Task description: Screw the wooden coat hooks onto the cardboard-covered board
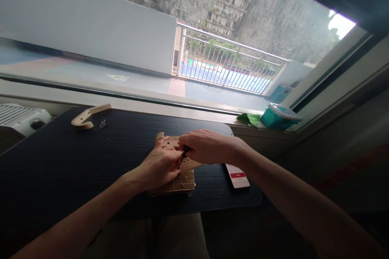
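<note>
My right hand [205, 145] is closed around the dark handle of a screwdriver [186, 150], its shaft slanting down toward a pale wooden piece [191, 164]. My left hand [161, 164] presses on the wooden parts, with fingertips close to the screwdriver's tip; whether they also pinch a screw is hidden. Behind the hands, another wooden part [172, 142] with dark holes shows partly. Beneath lies a brown cardboard-like block [185, 184] with crumbs or shavings on top.
On the dark table [127, 145], a curved wooden hook [83, 121] lies at the back left beside several screws [103, 124]. A phone [238, 176] with a lit screen rests at the right. A teal box [279, 116] and green cloth [249, 119] sit on the window sill.
</note>
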`<state>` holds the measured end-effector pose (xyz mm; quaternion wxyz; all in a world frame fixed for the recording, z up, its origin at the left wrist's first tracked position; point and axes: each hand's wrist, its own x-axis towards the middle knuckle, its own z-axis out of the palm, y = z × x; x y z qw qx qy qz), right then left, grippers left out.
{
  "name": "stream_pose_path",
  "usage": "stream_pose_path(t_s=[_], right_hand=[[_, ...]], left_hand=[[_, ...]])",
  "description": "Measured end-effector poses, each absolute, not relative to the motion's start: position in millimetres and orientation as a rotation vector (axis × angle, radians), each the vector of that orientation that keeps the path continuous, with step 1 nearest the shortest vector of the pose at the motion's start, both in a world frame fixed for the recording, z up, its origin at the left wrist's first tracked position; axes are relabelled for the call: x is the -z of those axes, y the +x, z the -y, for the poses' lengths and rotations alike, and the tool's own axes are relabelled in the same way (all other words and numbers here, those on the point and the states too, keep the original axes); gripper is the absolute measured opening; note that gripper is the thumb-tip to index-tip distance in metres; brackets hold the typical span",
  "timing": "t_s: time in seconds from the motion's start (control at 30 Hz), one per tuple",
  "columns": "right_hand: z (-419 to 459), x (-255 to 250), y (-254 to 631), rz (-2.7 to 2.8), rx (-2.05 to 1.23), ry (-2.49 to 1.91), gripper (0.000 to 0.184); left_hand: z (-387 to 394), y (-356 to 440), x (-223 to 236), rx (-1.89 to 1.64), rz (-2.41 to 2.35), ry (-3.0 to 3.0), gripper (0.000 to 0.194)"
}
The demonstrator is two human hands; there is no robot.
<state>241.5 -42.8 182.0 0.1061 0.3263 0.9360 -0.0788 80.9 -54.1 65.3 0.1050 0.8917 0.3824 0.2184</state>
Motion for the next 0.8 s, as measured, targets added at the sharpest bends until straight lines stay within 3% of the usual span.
stream_pose_path(t_s=[0.8], right_hand=[[49.1,-188.0,232.3,-2.641,0.083,1.048,0.019]], left_hand=[[49.9,81.2,-62.7,-0.590,-1.042,2.766,0.008]])
